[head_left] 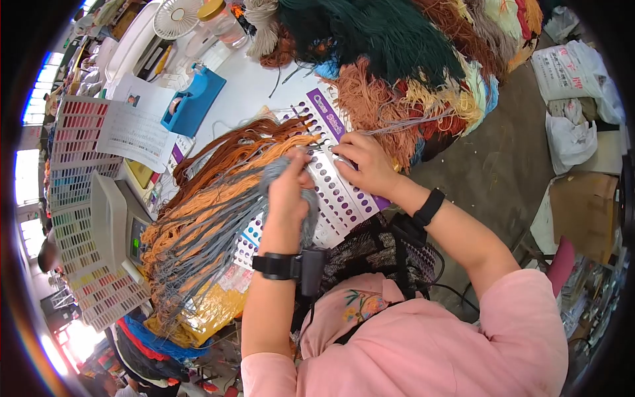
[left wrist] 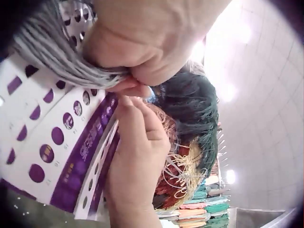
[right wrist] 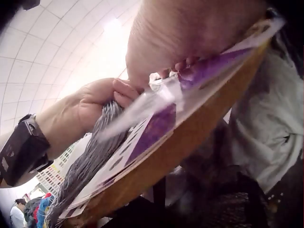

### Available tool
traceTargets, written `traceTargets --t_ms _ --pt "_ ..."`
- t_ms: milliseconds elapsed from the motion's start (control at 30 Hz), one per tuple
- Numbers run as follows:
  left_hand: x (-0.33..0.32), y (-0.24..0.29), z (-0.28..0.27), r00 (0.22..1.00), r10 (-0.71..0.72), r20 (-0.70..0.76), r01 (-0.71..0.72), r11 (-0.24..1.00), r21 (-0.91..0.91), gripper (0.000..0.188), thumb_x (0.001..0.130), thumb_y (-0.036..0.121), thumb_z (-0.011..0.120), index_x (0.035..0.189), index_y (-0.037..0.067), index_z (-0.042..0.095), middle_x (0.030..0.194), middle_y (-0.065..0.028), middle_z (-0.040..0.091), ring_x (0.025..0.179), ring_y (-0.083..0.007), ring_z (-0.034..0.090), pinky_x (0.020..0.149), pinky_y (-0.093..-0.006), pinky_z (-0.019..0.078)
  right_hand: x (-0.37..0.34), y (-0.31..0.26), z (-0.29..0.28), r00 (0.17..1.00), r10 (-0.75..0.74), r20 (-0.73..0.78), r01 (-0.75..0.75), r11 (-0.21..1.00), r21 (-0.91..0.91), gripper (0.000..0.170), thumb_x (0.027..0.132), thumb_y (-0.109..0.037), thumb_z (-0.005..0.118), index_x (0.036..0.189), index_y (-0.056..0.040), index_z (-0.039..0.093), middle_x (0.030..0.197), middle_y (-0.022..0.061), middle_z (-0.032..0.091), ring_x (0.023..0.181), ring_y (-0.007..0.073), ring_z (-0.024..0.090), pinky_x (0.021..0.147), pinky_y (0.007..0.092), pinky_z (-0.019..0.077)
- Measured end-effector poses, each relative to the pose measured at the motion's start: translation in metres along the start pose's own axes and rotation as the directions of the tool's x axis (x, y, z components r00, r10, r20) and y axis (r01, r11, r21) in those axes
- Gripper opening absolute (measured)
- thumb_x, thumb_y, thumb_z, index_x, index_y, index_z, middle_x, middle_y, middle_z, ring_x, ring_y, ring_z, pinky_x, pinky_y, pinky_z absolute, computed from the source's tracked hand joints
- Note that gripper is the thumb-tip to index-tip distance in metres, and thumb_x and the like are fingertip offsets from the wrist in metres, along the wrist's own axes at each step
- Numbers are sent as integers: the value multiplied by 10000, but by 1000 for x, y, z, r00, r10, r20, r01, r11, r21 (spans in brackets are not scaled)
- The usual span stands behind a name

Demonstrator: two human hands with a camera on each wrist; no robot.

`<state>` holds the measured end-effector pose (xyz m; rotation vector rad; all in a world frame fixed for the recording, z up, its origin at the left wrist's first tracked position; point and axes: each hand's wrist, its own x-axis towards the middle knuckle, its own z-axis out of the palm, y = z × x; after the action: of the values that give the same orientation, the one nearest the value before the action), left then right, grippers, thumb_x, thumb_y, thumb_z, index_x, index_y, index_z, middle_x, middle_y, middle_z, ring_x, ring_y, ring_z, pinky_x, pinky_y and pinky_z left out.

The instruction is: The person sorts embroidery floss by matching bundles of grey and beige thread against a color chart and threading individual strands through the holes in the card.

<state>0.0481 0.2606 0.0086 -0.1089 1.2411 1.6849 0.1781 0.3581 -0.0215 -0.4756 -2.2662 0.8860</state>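
My left hand (head_left: 288,188) grips a bundle of grey thread (head_left: 272,173), whose strands trail left across the table. Beneath both hands lies a white and purple cross stitch thread card (head_left: 329,188) with rows of punched holes. My right hand (head_left: 367,161) is over its purple edge, fingers bent, thumb and fingertips pinching the thread end close to the left fingertips. In the left wrist view the two hands (left wrist: 137,142) nearly meet at the end of the grey strands (left wrist: 61,52). Orange thread (head_left: 198,218) and brown thread (head_left: 228,149) hang from the card's holes.
Beyond the card are heaps of dark green thread (head_left: 377,40) and salmon thread (head_left: 364,99). A blue tape dispenser (head_left: 202,99), a printed sheet (head_left: 132,126) and a scale (head_left: 119,218) stand to the left. White bags (head_left: 575,79) lie at the right.
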Motion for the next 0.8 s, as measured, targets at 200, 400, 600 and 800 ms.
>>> traceTargets --t_ms 200,400,600,800 --pt "-7 23 1 919 -79 386 245 883 -402 51 833 91 466 872 71 492 820 -38 575 392 2 325 358 -121 263 3 4 0 999 15 -32 -11 991 136 125 676 -5 507 776 -28 580 742 100 535 694 273 517 621 339 418" --pt "-3 11 -6 876 -73 477 302 854 -424 199 828 55 432 1019 48 487 707 -26 566 369 -4 339 336 -132 257 1 2 -1 996 65 -67 -51 978 200 127 669 14 521 774 -22 582 744 104 562 700 263 540 626 318 429" --pt "0 5 18 934 -258 247 45 771 636 222 750 129 566 951 44 530 585 3 516 391 -43 376 362 -163 283 3 0 -3 989 120 -82 -90 949 302 133 688 24 508 795 -15 576 751 110 554 711 259 536 634 312 428" --pt "-92 116 -57 982 109 -152 -23 876 482 246 778 268 568 897 60 512 734 -46 570 455 -44 427 423 -179 387 1 0 -4 992 32 124 -23 997 -73 486 598 -245 635 1026 -58 501 1013 123 450 930 287 452 782 364 379"
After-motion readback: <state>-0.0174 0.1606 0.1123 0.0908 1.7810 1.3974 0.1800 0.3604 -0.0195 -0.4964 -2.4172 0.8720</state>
